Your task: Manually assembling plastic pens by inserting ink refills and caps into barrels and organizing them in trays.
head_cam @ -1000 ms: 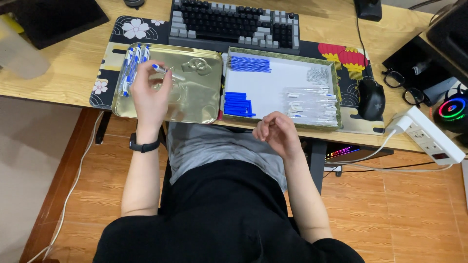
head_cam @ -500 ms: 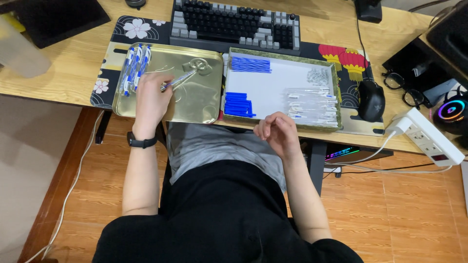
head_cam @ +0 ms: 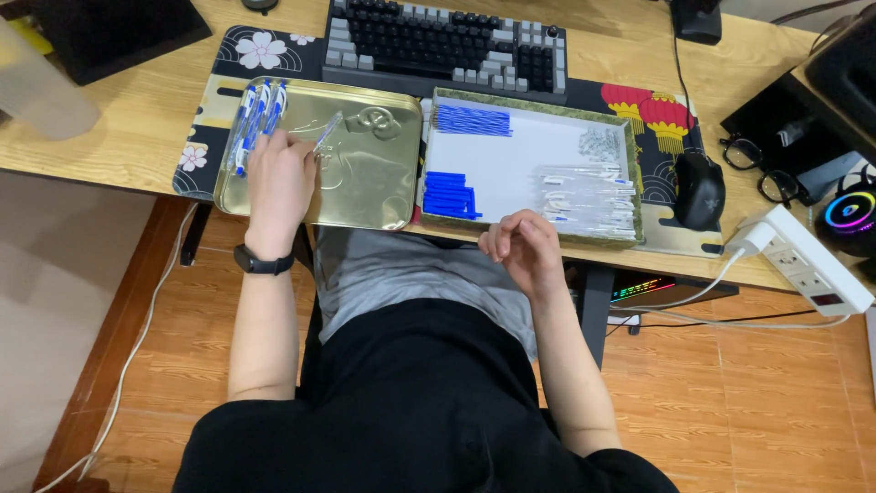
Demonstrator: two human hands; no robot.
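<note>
The left hand point(head_cam: 278, 183) has come down onto the gold tin tray point(head_cam: 365, 196), fingers closed on a clear pen point(head_cam: 327, 133) that a second ago it held lifted; the pen now slants up-right from the grip, with finished blue pens point(head_cam: 255, 119) just left. The right hand point(head_cam: 522, 251), loosely curled and empty, hovers below the white tray point(head_cam: 529, 151).

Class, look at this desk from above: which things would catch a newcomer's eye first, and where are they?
The shiny gold metal tray at the desk's left edge stands out, with the left hand resting on it, holding a clear pen beside a row of blue-and-white pens. To its right, a white shallow tray holds sorted blue pen parts and clear barrels; the right hand hovers at its front edge.
</note>
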